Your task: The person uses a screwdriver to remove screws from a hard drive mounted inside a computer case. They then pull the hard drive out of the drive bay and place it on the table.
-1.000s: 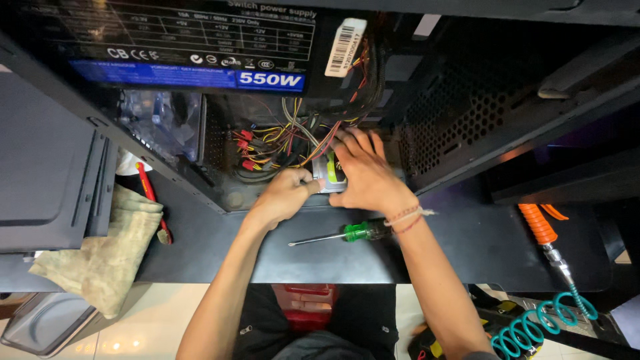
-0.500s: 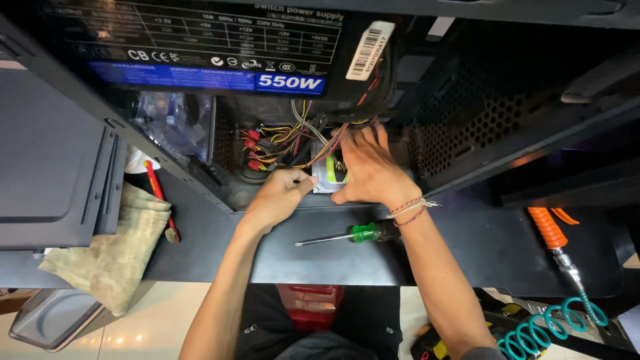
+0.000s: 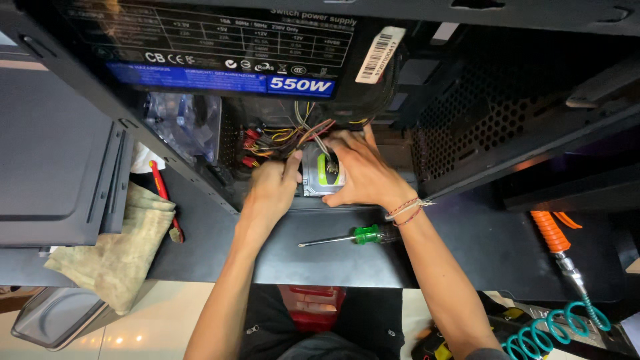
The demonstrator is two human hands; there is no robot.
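- Left hand (image 3: 270, 190) slid up, thumb now against the hard drive's (image 3: 320, 175) left edge.
- Right hand (image 3: 360, 175) shifted up over the drive, fingers reaching toward the cable bundle (image 3: 293, 137).
- Camera view drifted slightly.

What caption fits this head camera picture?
Both hands, left and right, grip a silver hard drive inside an open computer case.

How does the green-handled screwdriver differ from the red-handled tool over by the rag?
The green-handled screwdriver lies almost level on the black case panel, in plain view below the right hand. The red-handled tool runs steeply, wedged between the case and the rag, with its lower end hidden. The green handle is short and stubby; the red one looks long and slim. Neither is held: both hands are on the hard drive.
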